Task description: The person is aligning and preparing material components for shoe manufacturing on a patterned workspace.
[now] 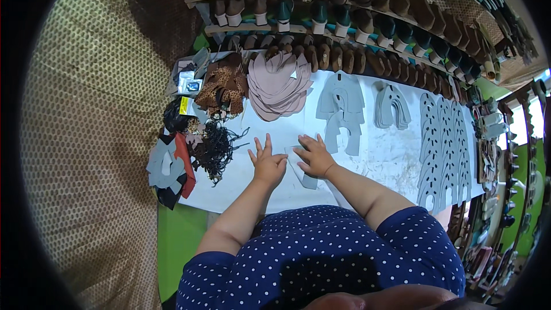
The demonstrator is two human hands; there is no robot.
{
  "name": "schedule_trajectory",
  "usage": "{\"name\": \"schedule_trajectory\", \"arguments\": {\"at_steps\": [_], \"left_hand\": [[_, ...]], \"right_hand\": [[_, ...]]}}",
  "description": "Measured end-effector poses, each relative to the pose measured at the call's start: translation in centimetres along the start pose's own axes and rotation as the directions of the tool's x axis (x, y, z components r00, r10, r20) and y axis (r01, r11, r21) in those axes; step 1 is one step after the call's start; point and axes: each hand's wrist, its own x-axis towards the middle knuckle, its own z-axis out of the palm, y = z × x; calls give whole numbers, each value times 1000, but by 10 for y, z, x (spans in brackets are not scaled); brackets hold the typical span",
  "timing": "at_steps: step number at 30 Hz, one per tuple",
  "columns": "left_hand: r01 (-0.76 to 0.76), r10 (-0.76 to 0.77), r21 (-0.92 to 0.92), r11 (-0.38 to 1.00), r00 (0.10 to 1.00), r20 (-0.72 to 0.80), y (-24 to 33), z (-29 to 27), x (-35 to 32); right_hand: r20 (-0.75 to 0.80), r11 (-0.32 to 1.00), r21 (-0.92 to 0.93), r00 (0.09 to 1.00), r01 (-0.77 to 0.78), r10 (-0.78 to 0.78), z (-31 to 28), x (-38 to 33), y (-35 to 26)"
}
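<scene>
A small grey cut piece (308,180) lies flat on the white tabletop (270,195) in front of me. My right hand (314,158) rests on its upper right part with the fingers spread, hiding some of it. To its left, my left hand (268,163) is open, fingers apart and pointing away from me. The thumb of that hand reaches to the piece's left edge; whether it presses on it I cannot tell. Beyond my right hand lie grey shoe-upper cutouts (338,103), overlapping each other.
Pink cut pieces (278,95) are fanned at the back, beside leopard-print pieces (221,86). Black strappy bits (215,152) heap at the left. Grey cutouts with holes (442,149) form rows at the right. Shelves of shoe lasts (361,23) stand behind the table.
</scene>
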Motion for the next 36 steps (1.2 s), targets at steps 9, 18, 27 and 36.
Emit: {"name": "schedule_trajectory", "arguments": {"at_steps": [9, 18, 27, 36], "left_hand": [[194, -196, -90, 977, 980, -16, -6, 10, 13], [274, -277, -75, 959, 960, -35, 3, 18, 16], [235, -240, -71, 969, 968, -73, 3, 21, 16], [192, -210, -130, 973, 967, -143, -26, 29, 1]], "right_hand": [[43, 998, -40, 998, -44, 46, 0, 3, 0], [100, 991, -110, 993, 74, -63, -3, 5, -4], [94, 990, -132, 994, 59, -47, 2, 7, -2], [-88, 993, 111, 995, -45, 55, -4, 1, 2]]}}
